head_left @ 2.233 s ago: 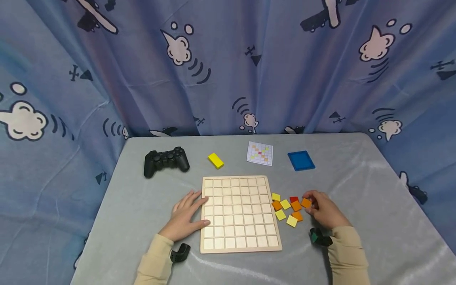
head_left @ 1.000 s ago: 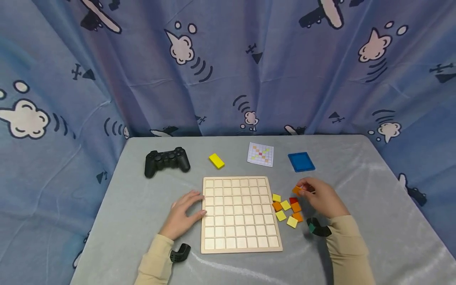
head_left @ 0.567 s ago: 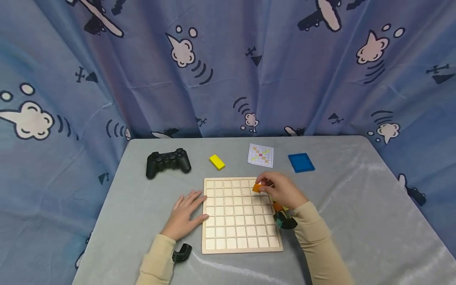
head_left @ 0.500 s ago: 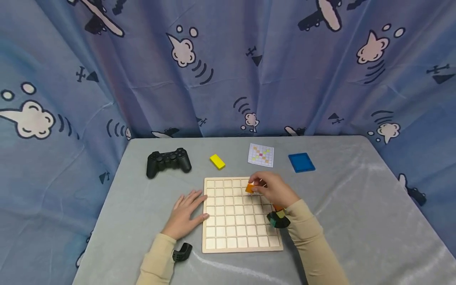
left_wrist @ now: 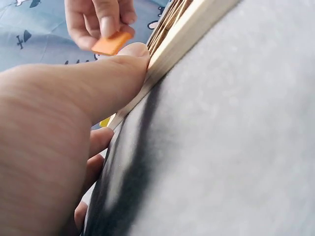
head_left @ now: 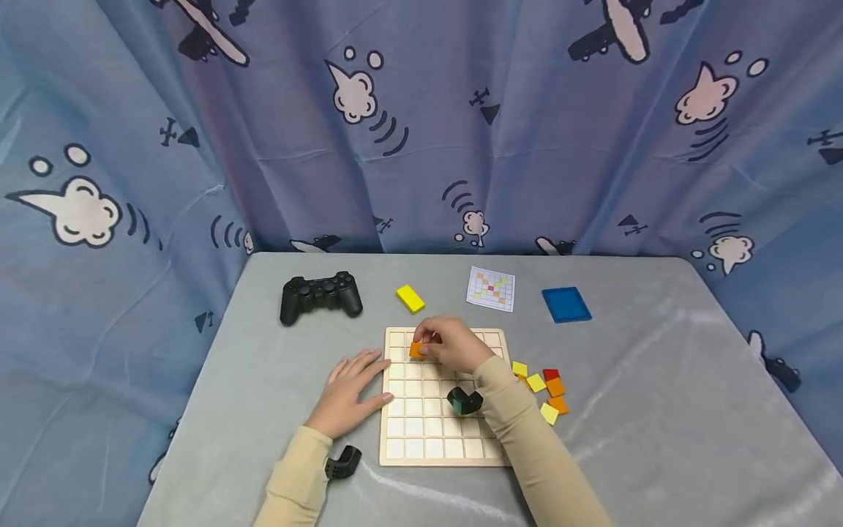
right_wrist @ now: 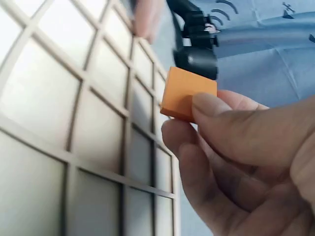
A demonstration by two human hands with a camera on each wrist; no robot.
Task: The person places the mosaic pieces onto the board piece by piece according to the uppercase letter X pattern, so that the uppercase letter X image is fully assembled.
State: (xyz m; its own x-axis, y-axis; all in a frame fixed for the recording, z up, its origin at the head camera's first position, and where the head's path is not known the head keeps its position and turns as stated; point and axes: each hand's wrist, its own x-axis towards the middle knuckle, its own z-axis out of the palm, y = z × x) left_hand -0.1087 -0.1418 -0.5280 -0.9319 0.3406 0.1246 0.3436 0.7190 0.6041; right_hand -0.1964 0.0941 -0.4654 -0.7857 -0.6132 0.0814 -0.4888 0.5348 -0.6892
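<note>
Left forearm (head_left: pixel 295 476), beige-sleeved, extends from the near side toward the far side, inclined slightly right. Left hand (head_left: pixel 352 395): palm downward, fingers (head_left: pixel 358 363) extended toward the far right, thumb (head_left: pixel 377 401) set well apart from them. Right forearm (head_left: pixel 536 446), likewise sleeved, slants from the near right toward the far left. Right hand (head_left: pixel 454 342): farther out than the left, fingers curled, thumb (right_wrist: pixel 251 130) opposed to them in a pinch. The two hands are near one another but not touching.

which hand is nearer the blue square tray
Right. The right hand pinches an orange tile over the wooden board, to the left of the blue square tray; the left hand is at the board's left edge, farther away.
</note>
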